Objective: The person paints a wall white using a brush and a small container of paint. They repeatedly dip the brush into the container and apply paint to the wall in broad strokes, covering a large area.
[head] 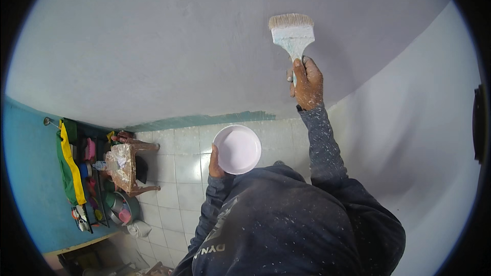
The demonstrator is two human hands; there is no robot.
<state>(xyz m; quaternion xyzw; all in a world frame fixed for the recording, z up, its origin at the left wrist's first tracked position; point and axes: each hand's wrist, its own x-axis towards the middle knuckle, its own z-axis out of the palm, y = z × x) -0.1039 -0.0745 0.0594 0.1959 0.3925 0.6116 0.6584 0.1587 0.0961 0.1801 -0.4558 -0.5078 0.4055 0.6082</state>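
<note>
A wide paintbrush (294,35) with pale bristles and a paint-crusted white handle is gripped in my right hand (310,84). Its bristles point up along the pale lilac-grey wall (184,42); whether they touch it I cannot tell. My left hand (216,163) holds a round bowl (254,133) by its left side, in front of my body. Pale pink-white paint (238,150) covers the bowl's inside. Paint specks dot my right hand and dark sleeves. A strip of teal (199,119) shows low on the wall, ending in ragged brush marks.
On the left stands a paint-spattered brown plastic stool (122,178) with a clear bottle (100,165) on it. Beyond are a rack (99,184) of household items, a hanging green-and-yellow cloth (71,165) and a tub (132,206). White tiles (178,195) cover the floor; a white wall (406,134) rises at right.
</note>
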